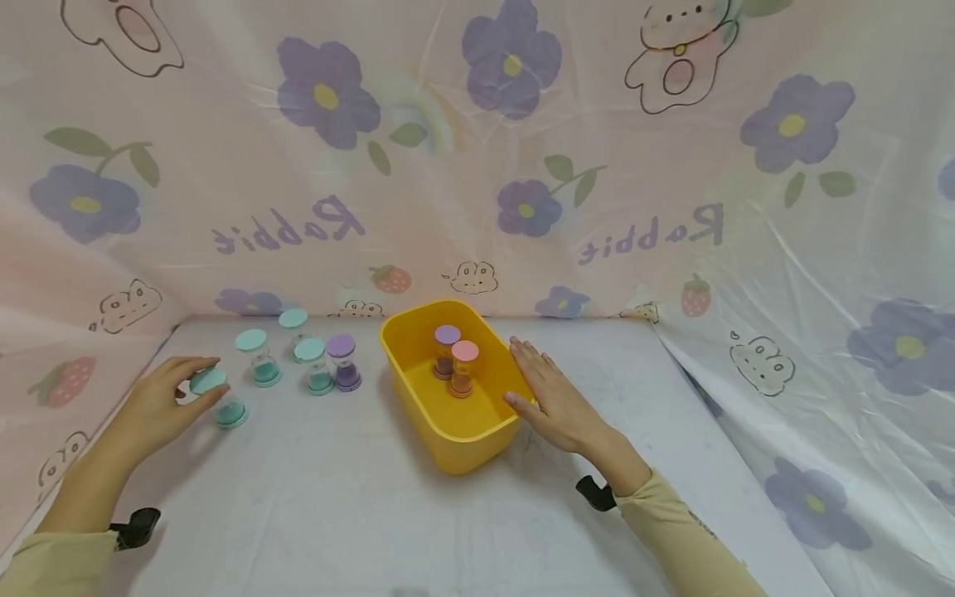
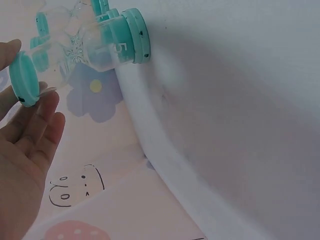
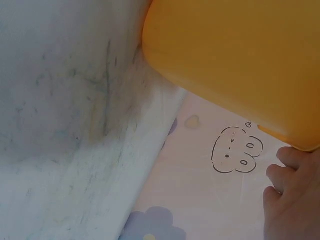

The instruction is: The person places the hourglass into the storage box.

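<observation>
Tipping is the main risk: the left hand [image 1: 160, 404] pinches the top cap of a teal sand timer [image 1: 220, 396] with thumb and fingertips, and the timer leans while its base rests on the desk [image 1: 358, 514]. A grip that high on a narrow glass waist could let the base swing or slip out, and the timer might roll toward the desk's left edge, which is near. In the left wrist view the same teal timer [image 2: 80, 47] lies across the frame, held only by its end cap, so the hold looks light.

3 more teal timers [image 1: 257, 358] and 1 purple timer [image 1: 343, 363] stand close together just beyond; a careless sweep of the arm could knock them over like skittles.

The right hand [image 1: 555, 398] lies flat with fingers straight against the right wall of the yellow tub [image 1: 448, 435], holding nothing. A push from it could slide the tub and topple the purple-capped and pink-capped timers [image 1: 455, 361] standing inside.

The desk is white and smooth, slightly scuffed. Pink plastic sheeting [image 1: 477, 166] printed with purple flowers, strawberries and rabbits hangs around it on 3 sides.
</observation>
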The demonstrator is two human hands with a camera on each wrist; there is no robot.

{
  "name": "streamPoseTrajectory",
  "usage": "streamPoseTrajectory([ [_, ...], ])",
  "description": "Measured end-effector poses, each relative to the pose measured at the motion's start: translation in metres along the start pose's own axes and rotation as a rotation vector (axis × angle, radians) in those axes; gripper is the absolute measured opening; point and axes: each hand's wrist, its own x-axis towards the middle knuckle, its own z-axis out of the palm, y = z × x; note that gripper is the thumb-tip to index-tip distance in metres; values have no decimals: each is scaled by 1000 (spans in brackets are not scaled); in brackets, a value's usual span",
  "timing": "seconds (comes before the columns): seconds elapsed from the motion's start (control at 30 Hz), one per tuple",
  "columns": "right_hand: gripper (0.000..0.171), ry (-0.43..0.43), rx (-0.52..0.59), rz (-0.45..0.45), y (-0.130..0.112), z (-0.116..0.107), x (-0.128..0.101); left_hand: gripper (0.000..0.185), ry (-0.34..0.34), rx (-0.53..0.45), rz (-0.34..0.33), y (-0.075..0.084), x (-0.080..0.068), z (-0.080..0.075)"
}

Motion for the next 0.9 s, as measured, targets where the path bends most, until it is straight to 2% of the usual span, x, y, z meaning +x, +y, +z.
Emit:
streamPoseTrajectory([
  [0.13,75,-2,1,7,0,0,1,47,18,-8,-5,-1,-5,2],
  [0.37,76,-9,-2,16,-1,0,0,49,0,-7,-50,2,-9,5],
  [0.63,75,-5,4,12,0,0,0,47,39,-7,-24,2,-11,7],
  [0.9,75,-9,4,13,-1,-1,0,47,42,-15,-9,7,-13,6],
])
